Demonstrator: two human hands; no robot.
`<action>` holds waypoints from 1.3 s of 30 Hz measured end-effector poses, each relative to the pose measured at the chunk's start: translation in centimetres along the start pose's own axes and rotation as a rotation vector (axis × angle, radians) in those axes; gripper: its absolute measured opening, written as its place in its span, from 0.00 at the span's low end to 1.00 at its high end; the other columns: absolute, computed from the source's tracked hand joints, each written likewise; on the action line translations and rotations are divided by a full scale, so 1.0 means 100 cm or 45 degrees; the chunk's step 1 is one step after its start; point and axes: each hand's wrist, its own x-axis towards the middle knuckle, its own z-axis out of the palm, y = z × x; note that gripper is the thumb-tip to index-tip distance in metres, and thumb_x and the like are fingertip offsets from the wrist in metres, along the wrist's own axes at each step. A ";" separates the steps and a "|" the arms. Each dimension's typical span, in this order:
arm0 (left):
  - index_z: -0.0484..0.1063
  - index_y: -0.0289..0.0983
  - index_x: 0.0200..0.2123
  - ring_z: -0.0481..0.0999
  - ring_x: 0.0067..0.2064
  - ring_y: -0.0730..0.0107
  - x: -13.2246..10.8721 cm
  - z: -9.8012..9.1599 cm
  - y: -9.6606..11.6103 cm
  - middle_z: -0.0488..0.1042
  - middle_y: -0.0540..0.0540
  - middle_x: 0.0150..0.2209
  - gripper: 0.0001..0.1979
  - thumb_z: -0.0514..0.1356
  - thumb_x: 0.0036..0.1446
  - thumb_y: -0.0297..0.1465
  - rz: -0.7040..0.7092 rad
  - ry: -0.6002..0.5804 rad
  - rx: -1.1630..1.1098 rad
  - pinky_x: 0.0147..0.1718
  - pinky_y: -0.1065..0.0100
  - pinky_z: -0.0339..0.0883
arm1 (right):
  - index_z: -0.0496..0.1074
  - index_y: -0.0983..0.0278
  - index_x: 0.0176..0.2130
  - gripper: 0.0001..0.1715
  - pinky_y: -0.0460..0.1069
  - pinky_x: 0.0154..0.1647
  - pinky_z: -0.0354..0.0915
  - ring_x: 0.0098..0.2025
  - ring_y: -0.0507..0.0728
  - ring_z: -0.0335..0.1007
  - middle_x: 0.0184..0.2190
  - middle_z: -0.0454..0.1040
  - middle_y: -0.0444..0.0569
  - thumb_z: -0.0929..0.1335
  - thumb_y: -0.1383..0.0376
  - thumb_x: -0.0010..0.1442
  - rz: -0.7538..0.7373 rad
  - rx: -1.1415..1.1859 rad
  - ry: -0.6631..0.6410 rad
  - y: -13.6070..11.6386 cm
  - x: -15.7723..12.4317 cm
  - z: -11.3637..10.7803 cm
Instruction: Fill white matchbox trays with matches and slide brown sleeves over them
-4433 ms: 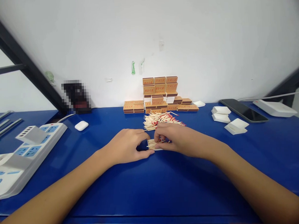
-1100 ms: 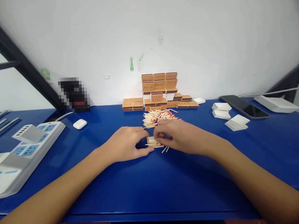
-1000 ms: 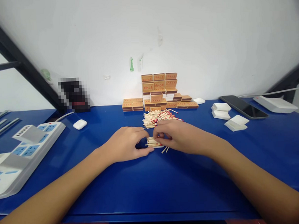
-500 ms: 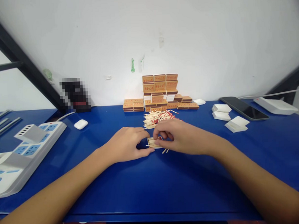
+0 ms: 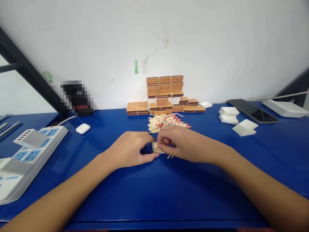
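A small white matchbox tray (image 5: 153, 148) lies on the blue table, filled with matches (image 5: 157, 148). My left hand (image 5: 131, 149) curves around its left end, with the thumb at the near side and the index finger at the far side. Over the tray's right part is my right hand (image 5: 182, 142), thumb and fingers pinched on matches in it; the fingertips partly hide what they grip. A heap of loose red-tipped matches (image 5: 162, 122) spreads just behind the hands. Below the right hand, a few match ends (image 5: 169, 157) stick out onto the table.
Orange matchboxes (image 5: 165, 89) stand stacked against the wall. White trays (image 5: 244, 127) lie to the right, near a dark phone (image 5: 253, 111) and a white flat box (image 5: 286, 108). On the left are a power strip (image 5: 31, 155) and a white earbud case (image 5: 83, 128).
A match that stuck out past the tray's left end now lies within it. My right hand has shifted slightly left; my left hand stays at the tray.
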 end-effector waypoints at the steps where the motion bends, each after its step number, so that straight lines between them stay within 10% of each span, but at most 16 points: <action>1: 0.76 0.36 0.37 0.71 0.29 0.70 0.000 0.000 0.000 0.75 0.50 0.31 0.15 0.65 0.64 0.43 -0.005 -0.003 0.003 0.29 0.67 0.60 | 0.71 0.62 0.34 0.06 0.49 0.36 0.58 0.35 0.54 0.65 0.34 0.74 0.46 0.67 0.69 0.66 0.004 -0.020 -0.001 0.000 -0.001 -0.002; 11: 0.79 0.37 0.44 0.73 0.30 0.69 0.000 -0.001 0.001 0.76 0.49 0.32 0.16 0.64 0.65 0.44 -0.024 -0.027 -0.009 0.30 0.66 0.62 | 0.80 0.59 0.37 0.04 0.49 0.29 0.56 0.30 0.53 0.66 0.30 0.73 0.44 0.73 0.63 0.60 0.178 -0.016 -0.209 0.014 -0.014 -0.037; 39: 0.79 0.37 0.43 0.71 0.28 0.71 0.001 -0.002 -0.001 0.73 0.50 0.30 0.16 0.64 0.65 0.44 -0.036 -0.007 0.018 0.28 0.66 0.60 | 0.74 0.59 0.33 0.03 0.49 0.26 0.56 0.28 0.54 0.65 0.30 0.74 0.45 0.71 0.62 0.58 0.376 0.025 -0.400 0.013 -0.015 -0.023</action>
